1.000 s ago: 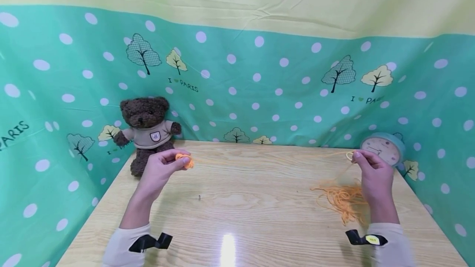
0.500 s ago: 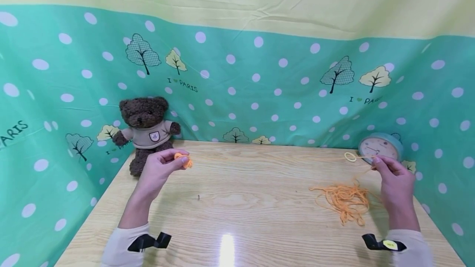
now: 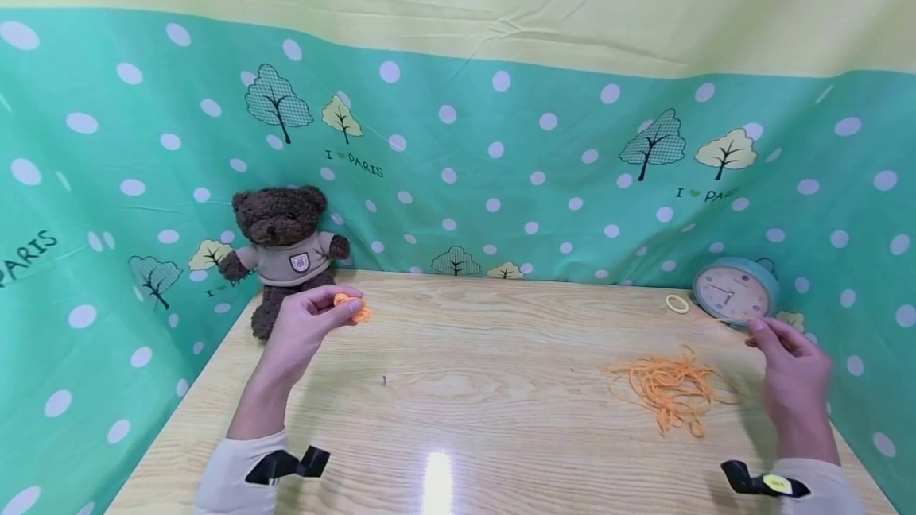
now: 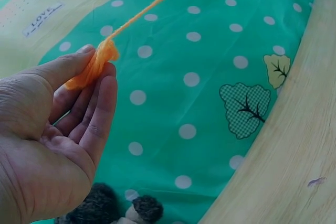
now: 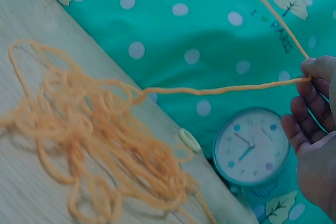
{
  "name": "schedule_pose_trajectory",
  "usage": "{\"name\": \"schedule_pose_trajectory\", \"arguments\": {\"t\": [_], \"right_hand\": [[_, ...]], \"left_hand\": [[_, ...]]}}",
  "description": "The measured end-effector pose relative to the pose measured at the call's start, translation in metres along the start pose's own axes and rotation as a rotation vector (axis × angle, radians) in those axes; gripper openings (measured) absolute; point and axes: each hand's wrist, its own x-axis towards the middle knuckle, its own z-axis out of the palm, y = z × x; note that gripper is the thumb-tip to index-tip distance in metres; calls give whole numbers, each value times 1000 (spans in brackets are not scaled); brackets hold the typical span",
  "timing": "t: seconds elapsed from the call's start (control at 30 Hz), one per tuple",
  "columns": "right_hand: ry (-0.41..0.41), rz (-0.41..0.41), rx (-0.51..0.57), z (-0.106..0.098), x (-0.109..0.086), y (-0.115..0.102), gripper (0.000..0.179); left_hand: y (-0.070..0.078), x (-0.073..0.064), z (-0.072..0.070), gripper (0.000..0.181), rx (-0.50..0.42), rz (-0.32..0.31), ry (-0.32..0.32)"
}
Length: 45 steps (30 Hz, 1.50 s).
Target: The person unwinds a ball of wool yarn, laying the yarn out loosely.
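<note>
Between thumb and fingers, my left hand pinches a small wound bundle of orange yarn, held above the table in front of the teddy bear. A single strand runs from the bundle toward the right. At the far right, my right hand pinches that strand with thumb and forefinger, its other fingers loosely bent. From those fingertips the yarn drops to a loose, tangled heap of orange yarn on the table. A pale yellow ring lies behind the heap, near the clock, apart from both hands.
A brown teddy bear in a grey top sits at the back left of the wooden table. A round blue alarm clock stands at the back right, close behind my right hand. Green dotted cloth encloses the back and sides.
My right hand has moved right and slightly toward me, drawing the strand along. The yellow ring, earlier at its fingertips, now lies behind on the table. The left hand has stayed almost still.
</note>
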Motion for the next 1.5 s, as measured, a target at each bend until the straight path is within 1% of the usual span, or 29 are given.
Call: {"name": "schedule_pose_trajectory", "arguments": {"t": [0.07,0.13,0.2,0.3,0.53,0.7,0.83,1.0,1.13,1.2,1.37,1.5], "right_hand": [[2,7,-19,-6,0,1,19],[9,10,-16,-10,1,3,19],[17,16,7,-14,3,4,18],[43,22,39,-20,6,6,17],[127,17,116,-24,11,3,13],[156,43,114,-27,13,4,15],[172,56,119,-27,13,4,16],[223,14,115,-25,14,6,13],[256,-27,95,-25,14,8,10],[263,-29,102,-26,15,9,10],[267,-5,138,-32,16,12,13],[276,20,133,-36,16,14,18]], "left_hand": [[0,0,0,22,-2,-5,1],[0,-1,-1,18,-2,-9,3],[1,-1,-1,16,-4,-11,6],[2,-1,-1,18,-5,-8,7],[2,-1,-2,14,-1,-4,4],[1,-1,-4,23,-33,-5,-18],[1,-2,-4,30,-42,-21,-31],[2,-1,-5,37,-4,-42,-20],[3,-1,-7,34,9,-51,-10],[3,-1,-8,33,2,-55,-12],[4,-2,-9,39,-29,-71,-24],[3,-1,-9,43,-32,-86,-23]]}}
